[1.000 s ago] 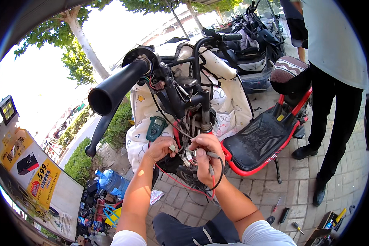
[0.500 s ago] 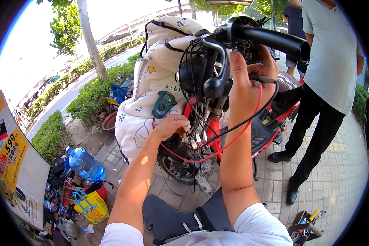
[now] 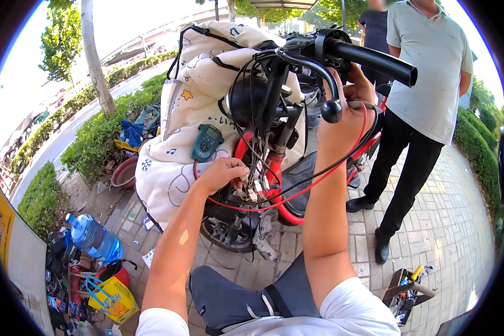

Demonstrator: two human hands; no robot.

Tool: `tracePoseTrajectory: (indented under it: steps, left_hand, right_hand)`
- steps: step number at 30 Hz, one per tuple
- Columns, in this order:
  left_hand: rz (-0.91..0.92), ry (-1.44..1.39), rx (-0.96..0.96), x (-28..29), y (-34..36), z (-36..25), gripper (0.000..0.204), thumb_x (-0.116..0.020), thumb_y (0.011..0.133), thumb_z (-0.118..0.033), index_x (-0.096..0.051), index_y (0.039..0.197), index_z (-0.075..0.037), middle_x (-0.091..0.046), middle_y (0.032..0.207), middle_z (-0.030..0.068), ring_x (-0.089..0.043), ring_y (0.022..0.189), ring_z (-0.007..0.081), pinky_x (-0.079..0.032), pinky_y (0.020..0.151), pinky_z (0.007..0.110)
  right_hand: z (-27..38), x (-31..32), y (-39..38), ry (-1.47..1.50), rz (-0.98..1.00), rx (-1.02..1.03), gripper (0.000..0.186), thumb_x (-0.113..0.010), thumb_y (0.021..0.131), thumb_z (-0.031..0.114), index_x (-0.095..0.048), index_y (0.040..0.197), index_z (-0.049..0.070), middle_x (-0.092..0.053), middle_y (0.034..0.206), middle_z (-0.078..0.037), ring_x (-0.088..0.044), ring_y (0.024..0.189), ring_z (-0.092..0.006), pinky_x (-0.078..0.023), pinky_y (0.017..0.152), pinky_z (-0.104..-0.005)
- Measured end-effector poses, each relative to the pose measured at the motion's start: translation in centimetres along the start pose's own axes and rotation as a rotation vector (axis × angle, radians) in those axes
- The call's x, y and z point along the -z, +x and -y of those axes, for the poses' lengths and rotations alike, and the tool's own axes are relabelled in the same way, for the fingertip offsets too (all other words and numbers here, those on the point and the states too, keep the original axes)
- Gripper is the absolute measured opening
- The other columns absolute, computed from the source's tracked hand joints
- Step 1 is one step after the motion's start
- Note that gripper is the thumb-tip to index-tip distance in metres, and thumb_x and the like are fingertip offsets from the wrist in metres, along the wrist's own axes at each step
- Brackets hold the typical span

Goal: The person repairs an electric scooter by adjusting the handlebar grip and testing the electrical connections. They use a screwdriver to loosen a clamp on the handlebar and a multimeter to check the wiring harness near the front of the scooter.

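My left hand [image 3: 223, 172] pinches a pale wire connector [image 3: 244, 178] amid the loose wires and white plugs [image 3: 253, 196] at the front of a red electric scooter [image 3: 288, 215]. Up by the black handlebar grip [image 3: 375, 59], my right hand [image 3: 350, 115] has curled fingers, with test probes [image 3: 361, 105] lying across them; the fingertips are partly hidden behind the handlebar. A black brake lever [image 3: 325, 78] passes in front of this hand. Red and black leads [image 3: 297, 199] loop between the hands. A green multimeter [image 3: 207, 143] rests on the cream padded cover [image 3: 171, 148], left of the wires.
A person in a pale shirt [image 3: 425, 56] stands close on the right, another behind. An open toolbox [image 3: 406, 294] sits on the paving at lower right. Lower left are a blue water bottle [image 3: 94, 238], a yellow bag [image 3: 115, 299], clutter and a signboard [image 3: 22, 263].
My view has shifted, so the scooter and multimeter appear further left. The brake lever now appears further right, over my right hand. Both hands keep their holds.
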State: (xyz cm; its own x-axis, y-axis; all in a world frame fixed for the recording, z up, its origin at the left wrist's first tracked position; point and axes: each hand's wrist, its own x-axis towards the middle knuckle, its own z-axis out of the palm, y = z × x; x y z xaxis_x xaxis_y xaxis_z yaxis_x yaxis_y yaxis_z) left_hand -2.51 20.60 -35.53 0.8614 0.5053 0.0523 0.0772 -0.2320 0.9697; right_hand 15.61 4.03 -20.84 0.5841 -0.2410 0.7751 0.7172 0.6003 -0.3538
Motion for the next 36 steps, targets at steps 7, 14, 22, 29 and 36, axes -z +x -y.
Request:
tracePoseTrajectory:
  steps: [7, 14, 22, 29, 36]
  left_hand:
    - [-0.021, -0.016, -0.016, -0.3, 0.0, 0.0, 0.024, -0.064, 0.089, -0.024, -0.064, 0.082, -0.002, -0.066, 0.072, 0.0058, -0.062, 0.06, 0.0119, -0.05, 0.057, 0.024]
    - [-0.005, -0.031, -0.014, -0.1, -0.1, 0.0, 0.022, -0.064, 0.088, -0.023, -0.064, 0.089, -0.001, -0.067, 0.079, 0.0077, -0.062, 0.064, 0.0132, -0.051, 0.062, 0.026]
    - [-0.007, -0.073, 0.012, 0.2, 0.0, 0.2, 0.021, -0.064, 0.088, -0.022, -0.064, 0.091, -0.001, -0.067, 0.08, 0.0084, -0.062, 0.064, 0.0145, -0.052, 0.063, 0.027]
    - [-0.009, -0.111, 0.026, 0.2, 0.0, 0.4, 0.019, -0.063, 0.089, -0.02, -0.063, 0.091, -0.001, -0.066, 0.08, 0.0092, -0.063, 0.065, 0.0158, -0.051, 0.063, 0.027]
    - [-0.003, -0.136, 0.021, 0.3, 0.0, 0.6, 0.02, -0.064, 0.088, -0.021, -0.064, 0.086, -0.001, -0.066, 0.079, 0.0074, -0.064, 0.064, 0.0153, -0.052, 0.062, 0.027]
  right_hand:
    - [0.2, 0.0, -0.1, 0.064, 0.01, -0.088, 0.044, -0.082, 0.074, 0.015, -0.064, 0.108, -0.006, -0.058, 0.076, -0.006, -0.053, 0.088, -0.0145, -0.043, 0.08, -0.0283]
    - [0.5, 0.0, -0.1, 0.056, 0.011, -0.142, 0.044, -0.082, 0.074, 0.014, -0.063, 0.11, -0.003, -0.055, 0.083, -0.006, -0.05, 0.073, -0.011, -0.041, 0.073, -0.0263]
    - [-0.3, -0.2, -0.1, 0.041, 0.007, -0.111, 0.046, -0.083, 0.073, 0.015, -0.061, 0.109, -0.003, -0.054, 0.084, -0.007, -0.05, 0.07, -0.0101, -0.041, 0.071, -0.0262]
    - [-0.3, -0.1, -0.2, 0.029, 0.026, -0.107, 0.046, -0.083, 0.074, 0.014, -0.061, 0.109, -0.005, -0.054, 0.096, -0.007, -0.043, 0.055, -0.0045, -0.04, 0.06, -0.0212]
    - [-0.6, -0.2, -0.4, 0.066, 0.029, -0.112, 0.045, -0.082, 0.074, 0.013, -0.061, 0.109, -0.006, -0.054, 0.098, -0.007, -0.041, 0.053, -0.0032, -0.038, 0.058, -0.0188]
